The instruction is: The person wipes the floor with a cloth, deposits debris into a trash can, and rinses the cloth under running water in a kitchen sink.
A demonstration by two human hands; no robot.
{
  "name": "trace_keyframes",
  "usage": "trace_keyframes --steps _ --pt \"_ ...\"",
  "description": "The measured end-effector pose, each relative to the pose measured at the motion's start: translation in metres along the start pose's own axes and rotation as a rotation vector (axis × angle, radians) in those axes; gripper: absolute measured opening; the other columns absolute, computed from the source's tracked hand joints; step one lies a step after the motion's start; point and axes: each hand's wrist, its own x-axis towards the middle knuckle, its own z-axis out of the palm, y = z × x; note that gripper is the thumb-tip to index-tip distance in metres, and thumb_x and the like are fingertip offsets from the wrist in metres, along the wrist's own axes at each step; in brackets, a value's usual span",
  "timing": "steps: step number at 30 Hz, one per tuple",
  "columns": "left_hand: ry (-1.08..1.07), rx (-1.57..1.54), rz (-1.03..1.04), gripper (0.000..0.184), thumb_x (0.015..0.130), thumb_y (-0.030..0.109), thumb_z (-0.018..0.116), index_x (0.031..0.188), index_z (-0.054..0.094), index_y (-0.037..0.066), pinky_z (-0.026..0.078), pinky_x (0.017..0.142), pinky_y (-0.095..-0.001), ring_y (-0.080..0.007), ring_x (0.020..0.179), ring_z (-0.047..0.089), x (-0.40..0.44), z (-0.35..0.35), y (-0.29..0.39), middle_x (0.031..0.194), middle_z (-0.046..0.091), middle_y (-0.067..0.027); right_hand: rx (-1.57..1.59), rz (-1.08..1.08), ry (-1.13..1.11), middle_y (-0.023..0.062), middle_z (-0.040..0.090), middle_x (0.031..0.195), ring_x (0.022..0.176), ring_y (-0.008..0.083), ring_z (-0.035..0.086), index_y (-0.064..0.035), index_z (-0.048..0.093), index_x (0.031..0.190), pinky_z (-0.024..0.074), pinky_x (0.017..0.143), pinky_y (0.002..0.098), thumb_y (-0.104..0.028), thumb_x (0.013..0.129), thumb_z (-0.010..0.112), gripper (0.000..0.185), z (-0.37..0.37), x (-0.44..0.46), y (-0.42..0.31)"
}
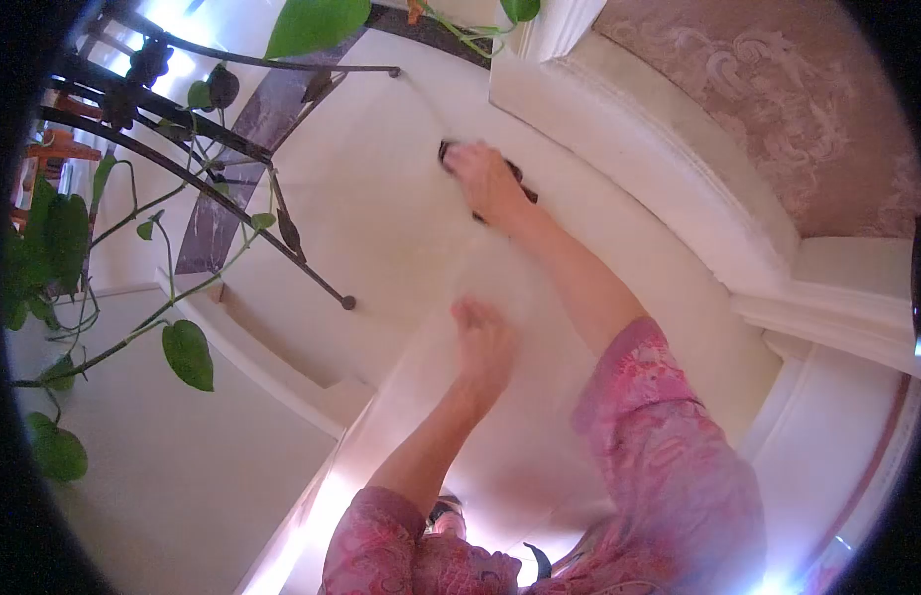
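Note:
My right hand (485, 178) is closed over a dark handheld object (525, 183), whose ends and one edge show past my fingers. Its kind is hidden by the hand. It rests against a broad, pale, smooth surface (401, 188), near the white moulding. My left hand (483, 342) is lower in the view, slightly blurred, with its fingers curled in. Nothing shows between those fingers, and the hand appears apart from the dark object.
Black metal rods (232, 149) with trailing green leaves (188, 355) reach in from the left. A curved white moulding (669, 178) runs along the right, beside a patterned beige panel (768, 109). A large leaf (317, 25) hangs at the top.

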Motion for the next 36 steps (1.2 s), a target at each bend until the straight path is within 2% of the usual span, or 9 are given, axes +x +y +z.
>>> trace_keyframes --steps 4,7,14,17,21,24,28,33,36 --pt "0.060 0.067 -0.047 0.075 0.074 0.033 0.064 0.125 0.039 -0.016 0.025 0.103 -0.0570 -0.0486 0.123 0.036 0.004 0.022 0.005 0.125 0.043 -0.0361 0.235 0.100 -0.021 0.0154 0.051 0.122 0.111 0.0314 0.046 0.0010 0.055 0.111 0.0371 0.096 0.0412 -0.001 0.073 0.052 0.038 -0.019 -0.029 -0.001" --pt "0.030 0.081 -0.054 0.071 0.078 0.031 0.059 0.125 0.039 -0.017 0.024 0.103 -0.0577 -0.0491 0.122 0.037 0.006 0.024 0.005 0.125 0.043 -0.0363 -0.045 0.556 0.309 0.0148 0.053 0.120 0.108 0.0318 0.048 0.0004 0.055 0.112 0.0382 0.095 0.0411 -0.001 0.074 0.050 0.038 -0.019 -0.025 -0.002" --pt "0.008 0.041 0.013 0.071 0.075 0.029 0.062 0.124 0.041 -0.017 0.021 0.105 -0.0583 -0.0486 0.121 0.038 -0.011 -0.014 -0.007 0.125 0.042 -0.0369 0.449 0.130 -0.221 0.0133 0.062 0.097 0.099 0.0337 0.054 -0.0037 0.060 0.104 0.0449 0.087 0.0402 -0.005 0.073 0.055 0.032 0.019 0.004 -0.065" --pt "0.055 -0.044 -0.043 0.074 0.073 0.032 0.064 0.123 0.041 -0.017 0.021 0.105 -0.0579 -0.0482 0.122 0.038 -0.003 0.005 0.000 0.126 0.041 -0.0377 0.461 -0.246 -0.005 0.0142 0.062 0.100 0.101 0.0332 0.055 -0.0039 0.061 0.104 0.0461 0.088 0.0374 -0.001 0.074 0.053 0.032 0.007 -0.030 -0.087" --pt "0.117 -0.014 -0.017 0.068 0.076 0.030 0.060 0.122 0.042 -0.017 0.022 0.104 -0.0579 -0.0485 0.119 0.040 0.001 0.035 0.002 0.124 0.043 -0.0379 0.753 0.196 -0.032 0.0134 0.060 0.108 0.104 0.0315 0.054 -0.0061 0.061 0.107 0.0424 0.093 0.0387 0.001 0.074 0.050 0.035 -0.002 -0.011 -0.068" --pt "0.326 0.029 -0.129 0.059 0.080 0.025 0.055 0.121 0.044 -0.017 0.024 0.103 -0.0589 -0.0495 0.117 0.041 0.011 0.057 0.011 0.124 0.043 -0.0375 0.427 0.432 0.201 0.0154 0.055 0.118 0.112 0.0334 0.048 -0.0029 0.051 0.119 0.0332 0.101 0.0424 -0.006 0.079 0.053 0.041 -0.011 0.022 -0.033" --pt "0.024 0.310 -0.136 0.051 0.084 0.020 0.048 0.120 0.046 -0.015 0.026 0.101 -0.0597 -0.0498 0.117 0.040 0.027 0.074 0.027 0.126 0.040 -0.0379 -0.005 0.694 0.304 0.0169 0.045 0.131 0.125 0.0334 0.035 0.0010 0.043 0.127 0.0206 0.108 0.0451 -0.018 0.083 0.054 0.049 0.032 0.040 -0.038" --pt "0.522 0.886 -0.421 0.052 0.082 0.021 0.049 0.121 0.047 -0.013 0.029 0.099 -0.0593 -0.0474 0.117 0.042 0.010 0.061 0.015 0.124 0.043 -0.0353 0.115 0.402 0.178 0.0142 0.045 0.133 0.125 0.0293 0.038 -0.0026 0.045 0.126 0.0251 0.107 0.0419 -0.013 0.082 0.052 0.046 0.079 0.121 -0.030" --pt "0.143 0.146 -0.127 0.032 0.083 0.020 0.056 0.108 0.060 0.000 0.034 0.092 -0.0569 -0.0322 0.109 0.049 0.001 0.022 0.006 0.115 0.055 -0.0148 0.381 0.095 0.072 0.0098 0.052 0.128 0.122 0.0276 0.043 -0.0065 0.054 0.120 0.0274 0.106 0.0416 -0.005 0.076 0.051 0.044 0.099 0.146 -0.039"
